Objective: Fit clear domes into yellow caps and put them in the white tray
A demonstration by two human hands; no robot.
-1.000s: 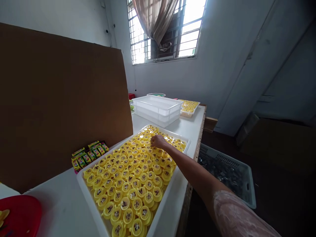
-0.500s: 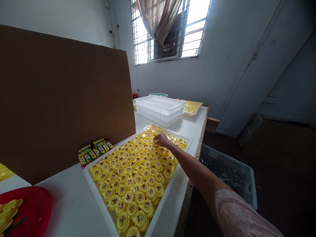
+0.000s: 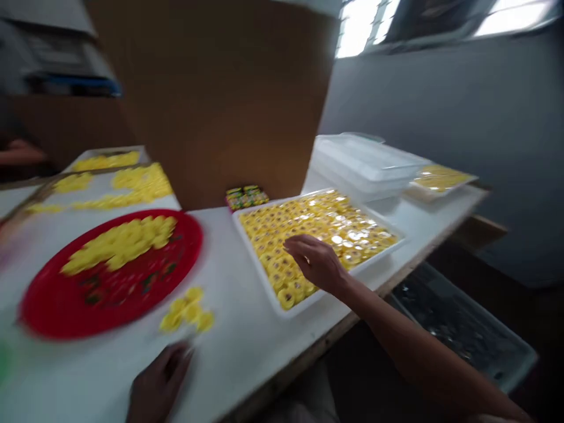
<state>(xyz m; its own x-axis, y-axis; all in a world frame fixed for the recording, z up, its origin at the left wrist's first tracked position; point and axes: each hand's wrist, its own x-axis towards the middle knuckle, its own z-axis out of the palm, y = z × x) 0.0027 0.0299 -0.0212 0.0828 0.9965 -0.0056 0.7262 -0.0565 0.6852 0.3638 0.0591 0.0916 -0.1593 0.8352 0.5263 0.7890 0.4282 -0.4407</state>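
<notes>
My right hand [image 3: 315, 259] is above the near half of a white tray [image 3: 274, 306]. Its fingers are loosely bent, the thumb is a little apart, and nothing shows in it. Rows of small round yellow pieces [image 3: 286, 298] with dark printed pictures on top fill this tray. At the bottom of the view, my left hand [image 3: 156, 385] is closed on the white table, fingertips pinched. Something small and pale seems to be at its fingertips, too blurred to name. Just beyond that hand lies a small group of loose yellow pieces [image 3: 189, 310].
A red round tray [image 3: 132, 302] with heaped yellow pieces stands left. Behind are a brown cardboard panel [image 3: 220, 106] and small colourful boxes [image 3: 247, 197]. White plastic bins [image 3: 365, 170] stand at the back right. A crate [image 3: 467, 323] is below the table edge.
The view has swung left and down, bringing the red tray and my left hand into sight. My right hand has come back from the tray's far part to its near half.
</notes>
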